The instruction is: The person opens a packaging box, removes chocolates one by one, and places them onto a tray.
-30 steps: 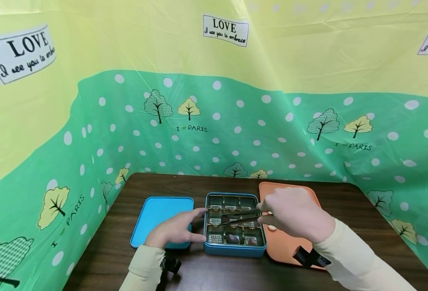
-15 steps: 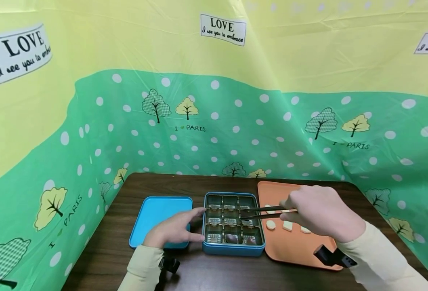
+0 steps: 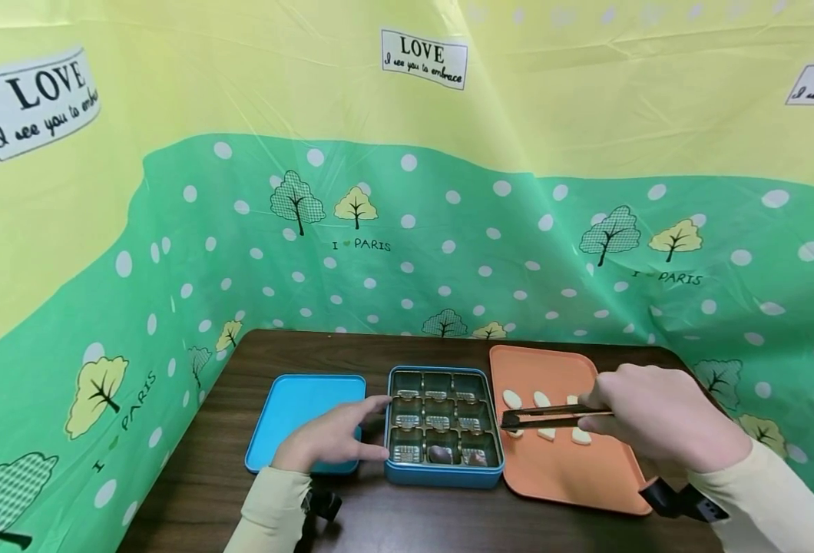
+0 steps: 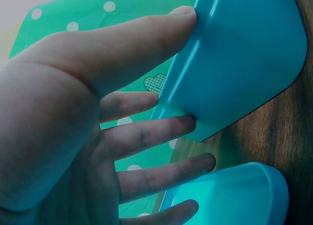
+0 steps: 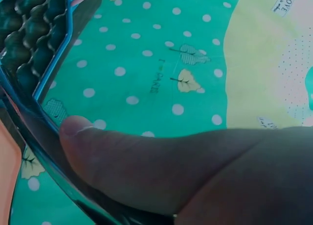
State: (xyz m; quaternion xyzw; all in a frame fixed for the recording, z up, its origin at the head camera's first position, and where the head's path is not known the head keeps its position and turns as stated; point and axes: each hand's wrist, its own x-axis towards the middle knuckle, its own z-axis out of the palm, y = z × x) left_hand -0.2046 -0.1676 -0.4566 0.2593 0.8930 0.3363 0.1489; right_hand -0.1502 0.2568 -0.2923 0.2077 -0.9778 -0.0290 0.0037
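Observation:
My left hand [image 3: 327,438] rests against the left side of a blue tin [image 3: 445,475]. In the left wrist view, its thumb [image 4: 171,27] touches the tin's upper edge and the other fingers are spread and nearly straight. A dark plastic insert divides the tin into several compartments; brownish shapes show in the front middle and front right ones. My right hand [image 3: 663,418] holds black tongs [image 3: 512,419] over an orange tray [image 3: 566,480], their tips pointing left, close to the tin. Several small white pieces [image 3: 581,436] lie on the tray, some partly hidden by the tongs.
A blue lid [image 3: 303,399] lies left of the tin, partly under my left hand. All stand on a dark wooden table [image 3: 407,522], with a green and yellow printed curtain [image 3: 407,292] behind and beside it. A black camera [image 3: 670,498] sits on my right wrist.
My right hand has moved right with the tongs, from over the tin to over the tray, uncovering the tin's middle row and the white pieces. The left hand stays against the tin.

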